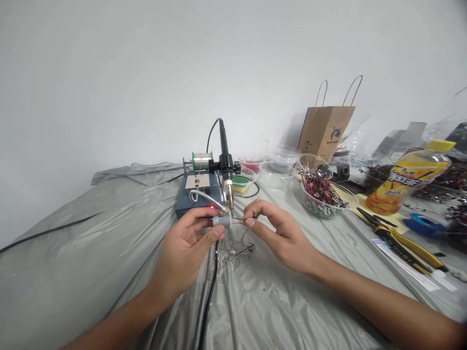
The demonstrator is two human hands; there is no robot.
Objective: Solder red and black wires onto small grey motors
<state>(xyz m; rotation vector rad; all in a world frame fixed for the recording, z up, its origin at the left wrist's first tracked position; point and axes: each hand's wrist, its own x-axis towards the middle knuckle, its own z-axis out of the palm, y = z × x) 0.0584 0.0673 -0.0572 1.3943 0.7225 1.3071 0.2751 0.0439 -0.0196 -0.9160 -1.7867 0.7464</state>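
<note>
My left hand (pixel 191 240) is closed around a small grey cylinder (pixel 221 221), held sideways between thumb and fingers. Thin red and black wires (pixel 239 223) run from its right end to my right hand (pixel 273 228), whose thumb and forefinger pinch them. Directly above this end, a soldering iron (pixel 226 170) points downward in a clamp, its tip very near the wires; whether it touches them I cannot tell. A thin solder feed tube (pixel 209 200) slopes down toward the same spot. The blue soldering stand (pixel 185 199) carries a solder spool (pixel 202 161) and a lit red light.
Solder scraps (pixel 231 255) litter the grey sheet (pixel 292 311) below my hands. To the right are a clear bowl of wired parts (pixel 323 192), pliers (pixel 396 243), a yellow-capped bottle (pixel 404 182) and a paper bag (pixel 324 131). A black cable (pixel 210 296) runs toward me.
</note>
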